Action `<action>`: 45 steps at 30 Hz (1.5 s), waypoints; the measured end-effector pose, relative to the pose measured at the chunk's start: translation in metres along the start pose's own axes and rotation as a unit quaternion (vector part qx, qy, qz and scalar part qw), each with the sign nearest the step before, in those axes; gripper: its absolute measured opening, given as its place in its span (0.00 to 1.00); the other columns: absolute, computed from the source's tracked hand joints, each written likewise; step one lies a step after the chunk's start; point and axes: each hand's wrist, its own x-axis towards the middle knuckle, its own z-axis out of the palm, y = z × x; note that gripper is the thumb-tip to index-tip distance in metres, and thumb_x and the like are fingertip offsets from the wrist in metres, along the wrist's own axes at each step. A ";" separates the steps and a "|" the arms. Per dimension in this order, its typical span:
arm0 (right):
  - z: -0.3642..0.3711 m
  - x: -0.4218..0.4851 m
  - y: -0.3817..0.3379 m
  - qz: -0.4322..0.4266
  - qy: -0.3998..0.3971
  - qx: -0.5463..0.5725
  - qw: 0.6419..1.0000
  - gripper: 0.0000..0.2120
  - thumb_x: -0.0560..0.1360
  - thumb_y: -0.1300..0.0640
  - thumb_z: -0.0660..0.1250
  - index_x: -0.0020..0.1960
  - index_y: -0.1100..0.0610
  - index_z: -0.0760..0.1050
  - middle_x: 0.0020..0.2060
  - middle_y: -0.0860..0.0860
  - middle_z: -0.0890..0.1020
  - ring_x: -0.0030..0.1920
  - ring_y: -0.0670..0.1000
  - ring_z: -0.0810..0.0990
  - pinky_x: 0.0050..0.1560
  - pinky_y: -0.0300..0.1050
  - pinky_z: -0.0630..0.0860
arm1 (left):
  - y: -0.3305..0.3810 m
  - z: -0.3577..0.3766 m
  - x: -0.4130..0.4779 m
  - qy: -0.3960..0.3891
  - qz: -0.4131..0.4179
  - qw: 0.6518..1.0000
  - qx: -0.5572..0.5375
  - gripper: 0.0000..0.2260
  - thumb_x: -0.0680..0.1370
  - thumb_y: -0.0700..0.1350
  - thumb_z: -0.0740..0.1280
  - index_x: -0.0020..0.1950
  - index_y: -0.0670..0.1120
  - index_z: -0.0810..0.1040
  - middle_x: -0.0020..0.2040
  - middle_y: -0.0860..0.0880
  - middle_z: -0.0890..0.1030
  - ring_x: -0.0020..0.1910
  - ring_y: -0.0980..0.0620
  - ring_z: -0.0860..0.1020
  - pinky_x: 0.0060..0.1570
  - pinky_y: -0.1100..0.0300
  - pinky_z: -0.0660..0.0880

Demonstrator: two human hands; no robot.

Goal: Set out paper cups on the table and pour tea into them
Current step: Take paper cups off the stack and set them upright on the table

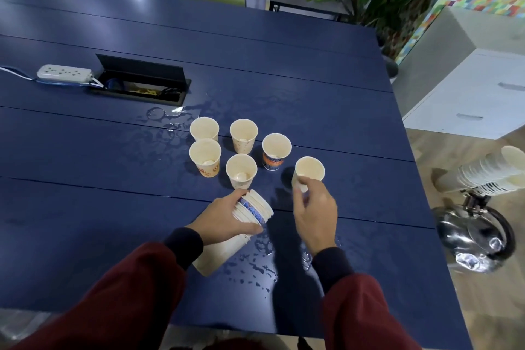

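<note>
At the far left a power strip point(64, 73) lies on the blue worktop point(85, 150), just beside an open cable hatch point(142, 85). Spilled liquid point(176, 119) spreads from the hatch's near corner toward the cups, and any more spill could run into the sockets.

Five paper cups point(241, 172) stand upright and close together on this wet patch. They look light and could slide or tip if a sleeve or the pour nudges them, and their bases may soften.

The left hand point(224, 221) has its fingers curled round a tilted stack of cups point(250, 216) low over the worktop. Droplets point(255, 264) sit just below it, so the stack's bottom may get wet.

The right hand point(315, 213) pinches the lower wall of a sixth cup point(309, 172), upright just right of the group. Whether it touches the worktop I cannot tell. Squeezing too hard could crumple it.

A second stack point(488, 176) juts out beyond the worktop's right edge.
</note>
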 end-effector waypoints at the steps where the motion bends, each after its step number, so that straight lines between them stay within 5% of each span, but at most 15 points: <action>1: 0.003 -0.007 -0.006 -0.006 -0.019 0.025 0.999 0.06 0.80 0.55 0.68 0.53 0.55 0.82 0.42 0.47 0.83 0.35 0.45 0.76 0.41 0.44 0.72 | -0.001 0.000 0.000 -0.001 -0.003 1.000 -0.005 0.36 0.64 0.58 0.80 0.69 0.57 0.71 0.53 0.59 0.83 0.51 0.60 0.82 0.56 0.57 0.79; 6: 0.020 -0.041 -0.022 0.018 -0.179 0.125 0.976 0.16 0.83 0.48 0.60 0.44 0.56 0.78 0.33 0.49 0.81 0.35 0.52 0.76 0.39 0.55 0.73 | -0.001 0.003 -0.001 -0.009 -0.004 1.000 -0.007 0.35 0.64 0.53 0.82 0.68 0.57 0.72 0.55 0.57 0.83 0.53 0.61 0.81 0.58 0.58 0.78; 12: 0.028 -0.038 -0.020 0.068 -0.174 0.129 0.974 0.18 0.82 0.47 0.59 0.38 0.56 0.73 0.29 0.50 0.77 0.32 0.55 0.76 0.38 0.61 0.74 | -0.004 0.001 -0.003 -0.026 -0.016 0.999 -0.022 0.35 0.66 0.51 0.81 0.70 0.58 0.71 0.56 0.58 0.83 0.55 0.60 0.81 0.60 0.56 0.78; 16: 0.022 -0.028 -0.017 0.085 -0.062 0.115 0.988 0.19 0.81 0.44 0.55 0.38 0.55 0.71 0.27 0.50 0.77 0.31 0.55 0.78 0.37 0.57 0.76 | -0.012 -0.005 -0.005 -0.036 -0.027 0.999 0.004 0.29 0.66 0.51 0.81 0.64 0.57 0.74 0.53 0.57 0.84 0.51 0.58 0.82 0.58 0.53 0.79; 19: 0.013 -0.015 -0.014 0.024 -0.010 0.076 0.997 0.15 0.83 0.52 0.59 0.40 0.57 0.74 0.31 0.50 0.77 0.32 0.54 0.74 0.35 0.52 0.73 | -0.022 -0.012 -0.010 -0.013 -0.051 0.999 0.009 0.30 0.66 0.52 0.81 0.64 0.57 0.73 0.52 0.56 0.84 0.51 0.59 0.82 0.57 0.56 0.79; 23: 0.022 -0.008 -0.013 -0.057 -0.047 -0.011 0.997 0.07 0.82 0.59 0.64 0.49 0.59 0.81 0.42 0.54 0.80 0.39 0.58 0.77 0.39 0.50 0.73 | -0.022 -0.016 -0.016 0.010 -0.063 0.998 0.016 0.30 0.67 0.52 0.81 0.64 0.57 0.71 0.53 0.57 0.82 0.51 0.59 0.81 0.53 0.63 0.78; 27: 0.031 -0.011 -0.013 -0.062 -0.105 -0.016 0.992 0.13 0.80 0.64 0.65 0.63 0.59 0.78 0.58 0.54 0.81 0.51 0.60 0.80 0.48 0.54 0.78 | -0.019 -0.018 -0.020 0.020 -0.066 0.997 0.019 0.26 0.68 0.51 0.80 0.59 0.57 0.69 0.52 0.57 0.81 0.51 0.59 0.80 0.54 0.60 0.78; 30: 0.030 -0.021 -0.021 -0.058 -0.054 0.017 0.997 0.15 0.78 0.65 0.66 0.64 0.57 0.77 0.64 0.50 0.78 0.53 0.52 0.80 0.49 0.49 0.79 | -0.020 -0.021 -0.023 0.025 -0.065 0.997 0.017 0.26 0.68 0.51 0.80 0.59 0.57 0.69 0.51 0.58 0.81 0.51 0.59 0.80 0.55 0.58 0.78; 34: 0.030 -0.032 -0.038 -0.078 -0.053 0.062 0.994 0.03 0.80 0.57 0.68 0.52 0.55 0.79 0.47 0.47 0.80 0.38 0.45 0.75 0.40 0.43 0.73 | -0.023 -0.021 -0.025 0.024 -0.052 0.998 0.013 0.28 0.67 0.53 0.81 0.60 0.58 0.70 0.50 0.57 0.82 0.50 0.59 0.81 0.55 0.58 0.79; 37: 0.037 -0.043 -0.051 -0.060 -0.159 0.096 0.981 0.17 0.82 0.46 0.61 0.40 0.53 0.75 0.33 0.45 0.77 0.33 0.48 0.73 0.36 0.46 0.68 | -0.027 -0.022 -0.025 0.022 -0.035 0.999 -0.001 0.26 0.64 0.54 0.81 0.58 0.57 0.74 0.50 0.55 0.84 0.49 0.58 0.82 0.54 0.55 0.80; 45: 0.058 -0.057 -0.069 -0.027 -0.214 0.129 0.968 0.14 0.82 0.46 0.60 0.43 0.53 0.76 0.34 0.47 0.81 0.34 0.49 0.77 0.36 0.55 0.74 | -0.038 -0.040 -0.038 0.025 -0.005 1.000 -0.018 0.27 0.64 0.50 0.82 0.59 0.57 0.75 0.51 0.56 0.84 0.49 0.58 0.82 0.53 0.56 0.80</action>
